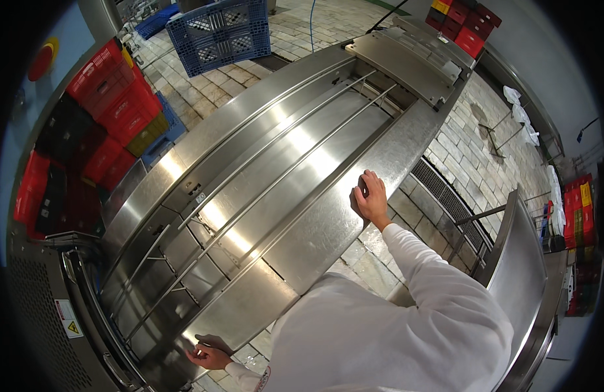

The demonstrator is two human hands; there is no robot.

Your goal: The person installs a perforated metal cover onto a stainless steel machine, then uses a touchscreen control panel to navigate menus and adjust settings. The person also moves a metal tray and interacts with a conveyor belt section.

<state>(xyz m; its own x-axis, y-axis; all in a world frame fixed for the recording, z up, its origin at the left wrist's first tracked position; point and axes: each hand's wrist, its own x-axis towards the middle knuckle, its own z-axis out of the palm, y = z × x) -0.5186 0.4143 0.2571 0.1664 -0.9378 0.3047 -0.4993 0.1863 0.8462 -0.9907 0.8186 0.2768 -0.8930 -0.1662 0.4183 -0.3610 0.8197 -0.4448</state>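
Observation:
Before me runs a long stainless steel conveyor trough [326, 220], with thin metal guide rails [282, 176] along its length. My right hand [373, 196] is at the near steel ledge, fingers loosely curved, and no object shows in it. Near the ledge's lower left end is my left hand [211, 355], its fingers bent and apart, also with nothing visible in it. Whether either hand rests on the metal is hard to tell. A flat metal cover [397, 61] spans the trough's far end.
Red and black plastic crates [120, 103] are stacked at the left, near a blue plastic pallet [221, 36]. A dark machine housing [42, 304] with a warning label borders the lower left. At the right stands a steel table [520, 264], with a floor drain grate [441, 191] beside it.

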